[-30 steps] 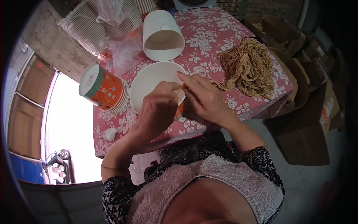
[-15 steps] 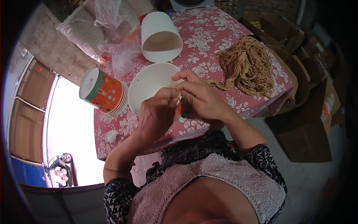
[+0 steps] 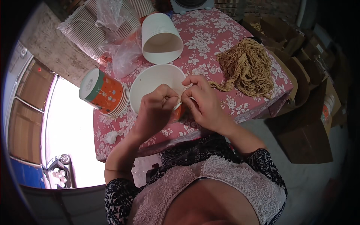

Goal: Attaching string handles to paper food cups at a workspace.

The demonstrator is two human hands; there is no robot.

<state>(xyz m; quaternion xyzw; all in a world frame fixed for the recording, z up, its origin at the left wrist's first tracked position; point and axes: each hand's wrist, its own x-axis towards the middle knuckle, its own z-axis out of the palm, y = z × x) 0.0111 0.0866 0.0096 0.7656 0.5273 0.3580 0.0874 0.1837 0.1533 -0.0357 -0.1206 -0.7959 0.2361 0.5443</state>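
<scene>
In the head view, the left hand (image 3: 155, 108) and right hand (image 3: 202, 101) meet at the near rim of a white paper bowl (image 3: 152, 80) at center, fingers clamped on its edge. A stack of orange cups (image 3: 105, 92) lies at nine o'clock of the bowl, and a tan string bundle (image 3: 245, 67) at three o'clock on the floral desk (image 3: 210, 33).

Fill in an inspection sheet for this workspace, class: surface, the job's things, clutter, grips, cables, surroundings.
Surface: small table under a pink floral cloth.
Job's things: white paper bucket, orange outside, upright at the near edge; tan cord bundle to its right.
Clutter: white sleeve stack on its side; orange bucket stack on its side; plastic bags.
Grips: left hand and right hand pinch at the bucket's rim.
Cables: nothing seen.
Surroundings: cardboard boxes on the right.
</scene>
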